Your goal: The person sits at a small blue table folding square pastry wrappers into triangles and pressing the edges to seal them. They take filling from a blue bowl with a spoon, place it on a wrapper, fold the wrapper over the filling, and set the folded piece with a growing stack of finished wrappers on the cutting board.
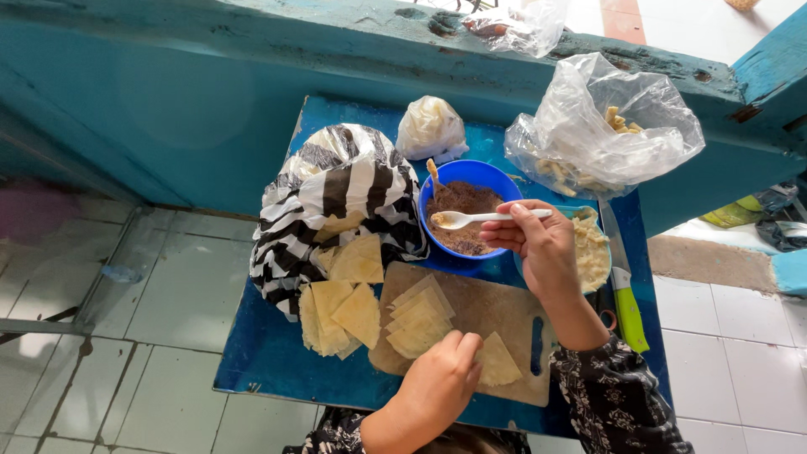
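My right hand holds a white plastic spoon with a little filling in its bowl, poised over a blue bowl of brown minced filling. A second utensil stands in that bowl. My left hand presses its fingers down on a pale yellow dough triangle lying on a brown cutting board. A stack of dough triangles sits on the board's left part. More triangles spill from a black-and-white striped plastic bag at the left.
All this sits on a small blue table against a blue wall. A bowl of pale mash and a green-handled knife lie at the right. Clear plastic bags, one holding fried pieces, and a knotted white bag stand behind. Tiled floor surrounds.
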`<action>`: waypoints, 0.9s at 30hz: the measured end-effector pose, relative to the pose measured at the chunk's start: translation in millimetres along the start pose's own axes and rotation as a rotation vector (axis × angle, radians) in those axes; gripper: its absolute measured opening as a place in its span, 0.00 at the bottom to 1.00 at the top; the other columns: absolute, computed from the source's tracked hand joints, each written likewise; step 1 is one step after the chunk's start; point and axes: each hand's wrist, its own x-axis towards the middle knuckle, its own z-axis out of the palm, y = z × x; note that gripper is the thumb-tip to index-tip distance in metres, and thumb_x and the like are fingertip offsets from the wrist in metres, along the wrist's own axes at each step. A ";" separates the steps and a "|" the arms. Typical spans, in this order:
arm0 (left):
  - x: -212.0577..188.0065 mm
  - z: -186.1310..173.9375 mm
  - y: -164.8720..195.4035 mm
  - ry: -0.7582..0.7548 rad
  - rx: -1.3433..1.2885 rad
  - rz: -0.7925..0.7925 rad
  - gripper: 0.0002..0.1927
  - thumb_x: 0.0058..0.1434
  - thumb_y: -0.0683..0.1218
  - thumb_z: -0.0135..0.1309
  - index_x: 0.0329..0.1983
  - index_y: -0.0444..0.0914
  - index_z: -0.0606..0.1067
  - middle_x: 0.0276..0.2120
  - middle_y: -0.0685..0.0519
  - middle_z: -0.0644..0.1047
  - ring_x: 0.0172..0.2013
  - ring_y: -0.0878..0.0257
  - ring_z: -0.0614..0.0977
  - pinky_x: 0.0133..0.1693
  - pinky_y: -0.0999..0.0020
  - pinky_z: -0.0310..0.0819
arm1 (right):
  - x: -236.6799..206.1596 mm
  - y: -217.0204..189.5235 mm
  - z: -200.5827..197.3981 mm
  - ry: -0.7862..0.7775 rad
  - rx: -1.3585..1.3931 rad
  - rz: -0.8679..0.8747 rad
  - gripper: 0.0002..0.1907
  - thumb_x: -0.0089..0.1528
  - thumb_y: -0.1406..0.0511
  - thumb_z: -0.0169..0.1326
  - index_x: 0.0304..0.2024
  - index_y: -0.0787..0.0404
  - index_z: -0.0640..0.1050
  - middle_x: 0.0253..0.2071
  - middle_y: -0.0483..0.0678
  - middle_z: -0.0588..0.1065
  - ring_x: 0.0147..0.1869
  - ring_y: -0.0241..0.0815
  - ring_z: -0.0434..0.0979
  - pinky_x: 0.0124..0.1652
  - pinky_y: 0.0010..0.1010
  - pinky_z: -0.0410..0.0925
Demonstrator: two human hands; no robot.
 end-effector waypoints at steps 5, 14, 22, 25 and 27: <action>1.2 -1.4 1.2 0.072 0.015 0.019 0.13 0.61 0.37 0.54 0.49 0.35 0.69 0.37 0.42 0.74 0.39 0.42 0.79 0.39 0.54 0.75 | -22.1 -7.2 -23.3 0.056 0.076 0.023 0.11 0.71 0.66 0.49 0.45 0.69 0.77 0.38 0.61 0.80 0.40 0.52 0.85 0.43 0.41 0.78; -7.0 -6.6 3.6 0.143 -0.059 -0.003 0.12 0.62 0.36 0.54 0.48 0.35 0.69 0.37 0.42 0.75 0.39 0.43 0.79 0.39 0.56 0.75 | -170.6 0.8 -72.4 0.235 -0.023 0.111 0.13 0.72 0.66 0.46 0.47 0.72 0.76 0.38 0.64 0.80 0.40 0.53 0.84 0.43 0.42 0.77; -13.2 -6.6 7.5 0.185 -0.189 -0.053 0.17 0.62 0.35 0.55 0.54 0.35 0.70 0.38 0.45 0.76 0.36 0.50 0.81 0.38 0.61 0.77 | -236.6 1.8 -44.8 0.071 -0.764 -0.201 0.10 0.68 0.73 0.47 0.49 0.72 0.77 0.40 0.61 0.82 0.46 0.51 0.86 0.49 0.38 0.78; -14.1 -4.9 7.1 0.207 -0.251 -0.069 0.19 0.62 0.34 0.56 0.56 0.34 0.69 0.39 0.45 0.76 0.36 0.53 0.82 0.38 0.64 0.78 | -236.4 -5.7 -34.1 -0.163 -1.005 -0.480 0.10 0.64 0.76 0.51 0.48 0.71 0.76 0.43 0.61 0.81 0.48 0.53 0.86 0.49 0.38 0.77; -14.2 -4.1 7.2 0.214 -0.291 -0.076 0.21 0.61 0.33 0.55 0.58 0.34 0.69 0.39 0.46 0.77 0.36 0.55 0.83 0.38 0.65 0.79 | -230.9 -9.4 -28.5 -0.333 -1.096 -0.672 0.12 0.61 0.77 0.54 0.48 0.72 0.75 0.43 0.62 0.79 0.48 0.57 0.84 0.48 0.40 0.77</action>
